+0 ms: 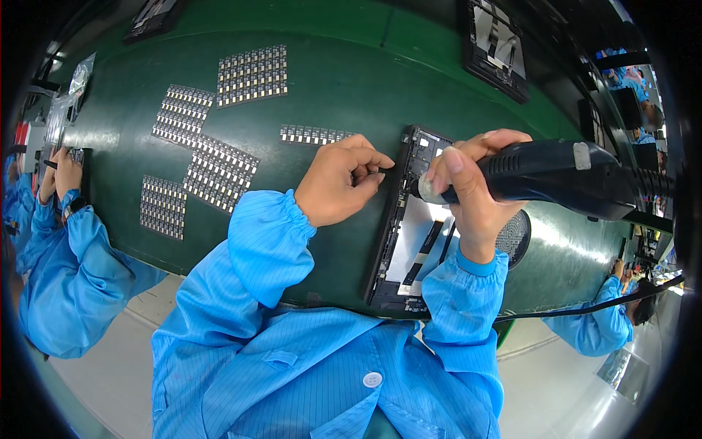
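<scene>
An opened tablet [420,241] lies lengthwise before me, its black frame, silvery inner plate and dark ribbon cables exposed. My right hand [475,194] grips a black hand-held tool [548,172] with vent slots and a ribbed cable end; its kind is unclear. The tool is held over the tablet's upper part, and a pale cover shows by the fingertips at its left end. Just left of the tablet's upper edge is my left hand [344,179], fingers curled and thumb near the index finger. Whatever it may pinch is too small to make out.
Several sheets of small dark parts [252,75] lie on the green table [322,80], one short strip [314,134] beside my left hand. Another opened tablet [497,47] is at the far right. A round mesh-like disc [514,238] sits near my right wrist. Co-workers [73,285] sit on both sides.
</scene>
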`<state>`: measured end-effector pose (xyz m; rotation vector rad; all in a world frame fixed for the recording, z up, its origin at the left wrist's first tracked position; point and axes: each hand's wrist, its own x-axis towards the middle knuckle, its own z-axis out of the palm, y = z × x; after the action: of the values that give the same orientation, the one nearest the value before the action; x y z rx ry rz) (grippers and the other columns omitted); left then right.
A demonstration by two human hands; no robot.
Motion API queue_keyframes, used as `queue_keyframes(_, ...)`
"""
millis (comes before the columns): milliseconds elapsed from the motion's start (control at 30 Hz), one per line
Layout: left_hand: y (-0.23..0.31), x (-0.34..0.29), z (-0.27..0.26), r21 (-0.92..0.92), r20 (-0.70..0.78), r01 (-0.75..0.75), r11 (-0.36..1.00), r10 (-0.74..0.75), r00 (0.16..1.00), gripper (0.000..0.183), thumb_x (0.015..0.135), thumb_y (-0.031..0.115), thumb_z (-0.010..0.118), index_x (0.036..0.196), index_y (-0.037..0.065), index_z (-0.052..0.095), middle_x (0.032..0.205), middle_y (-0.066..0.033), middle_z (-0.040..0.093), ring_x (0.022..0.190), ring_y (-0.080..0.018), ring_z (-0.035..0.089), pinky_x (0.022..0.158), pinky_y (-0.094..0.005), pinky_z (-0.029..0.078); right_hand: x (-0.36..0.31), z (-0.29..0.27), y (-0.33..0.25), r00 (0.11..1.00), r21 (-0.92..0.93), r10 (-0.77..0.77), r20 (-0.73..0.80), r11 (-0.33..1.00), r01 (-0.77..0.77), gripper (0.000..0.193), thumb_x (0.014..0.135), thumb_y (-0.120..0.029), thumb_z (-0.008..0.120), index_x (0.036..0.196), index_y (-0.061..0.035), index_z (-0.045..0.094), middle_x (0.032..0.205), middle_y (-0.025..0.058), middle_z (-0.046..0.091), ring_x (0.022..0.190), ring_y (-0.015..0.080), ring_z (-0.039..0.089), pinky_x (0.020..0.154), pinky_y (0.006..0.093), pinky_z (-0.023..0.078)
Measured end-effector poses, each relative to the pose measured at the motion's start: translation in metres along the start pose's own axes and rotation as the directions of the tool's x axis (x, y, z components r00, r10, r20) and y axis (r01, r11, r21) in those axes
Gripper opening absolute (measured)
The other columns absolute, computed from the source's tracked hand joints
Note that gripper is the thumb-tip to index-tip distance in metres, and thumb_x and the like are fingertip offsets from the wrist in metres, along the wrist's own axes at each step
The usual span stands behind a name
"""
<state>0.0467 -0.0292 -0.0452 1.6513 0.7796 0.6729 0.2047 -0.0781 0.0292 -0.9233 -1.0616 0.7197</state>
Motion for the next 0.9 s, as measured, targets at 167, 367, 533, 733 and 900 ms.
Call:
queue_keyframes(167, 0.0, 0.0, -0.001, 0.002, -0.01, -0.025, 1.0, 0.025, 1.0, 0.021, 0.075, -0.008, 0.062, 0.094, -0.001, 0.066, 0.08, -0.0045, 0.053, 0.064, -0.0076, 0.051, 0.055, -0.0216, 0.041, 0.0, 0.001, 0.0, 1.0, 0.009, 0.017, 0.006, 1.0, -0.017, 0.039, 0.075, 0.013, 0.065, 0.102, -0.0008, 0.042, 0.061, 0.0105, 0.058, 0.051, 0.0139, 0.057, 0.048, 0.0262, 0.047)
queue_keyframes(367, 0.0, -0.001, -0.001, -0.03, -0.028, -0.064, 0.997, 0.063, 0.998, 0.019, 0.075, -0.006, 0.062, 0.093, 0.0, 0.067, 0.08, -0.0048, 0.055, 0.062, -0.0082, 0.051, 0.054, -0.0225, 0.041, -0.01, 0.005, -0.002, 0.996, -0.093, -0.017, 0.087, 0.995, 0.025, 0.042, 0.073, 0.013, 0.067, 0.097, -0.0035, 0.037, 0.063, 0.0077, 0.056, 0.054, 0.0135, 0.057, 0.053, 0.0252, 0.047)
queue_keyframes(533, 0.003, -0.003, -0.002, -0.023, -0.033, -0.059, 0.998, 0.058, 0.998, 0.019, 0.074, -0.004, 0.06, 0.092, -0.002, 0.067, 0.079, -0.009, 0.057, 0.06, -0.0143, 0.057, 0.055, -0.0254, 0.047, -0.018, 0.009, -0.003, 0.972, -0.25, -0.072, 0.222, 0.96, 0.128, 0.039, 0.076, 0.014, 0.058, 0.098, -0.0063, 0.034, 0.065, 0.008, 0.051, 0.052, 0.0142, 0.053, 0.048, 0.0282, 0.049)
queue_keyframes(733, 0.001, -0.003, 0.002, 0.061, -0.047, -0.117, 0.991, 0.12, 0.992, 0.018, 0.074, -0.004, 0.061, 0.091, 0.0, 0.067, 0.078, -0.0083, 0.057, 0.06, -0.0141, 0.056, 0.054, -0.0261, 0.046, -0.022, 0.006, -0.006, 0.998, -0.271, 0.069, 0.002, 0.96, -0.066, 0.043, 0.075, 0.008, 0.068, 0.105, -0.0022, 0.04, 0.068, 0.004, 0.056, 0.063, 0.0108, 0.057, 0.056, 0.0244, 0.047)
queue_keyframes(900, 0.014, -0.008, 0.009, 0.189, -0.126, -0.159, 0.969, 0.184, 0.975, 0.018, 0.071, -0.003, 0.066, 0.088, 0.002, 0.068, 0.077, -0.0087, 0.059, 0.063, -0.0167, 0.057, 0.054, -0.0277, 0.046, -0.008, -0.017, -0.028, 0.957, -0.226, -0.188, -0.219, 0.964, 0.137, 0.04, 0.075, 0.009, 0.067, 0.106, -0.0036, 0.044, 0.063, 0.0077, 0.06, 0.052, 0.0137, 0.058, 0.051, 0.0262, 0.048)
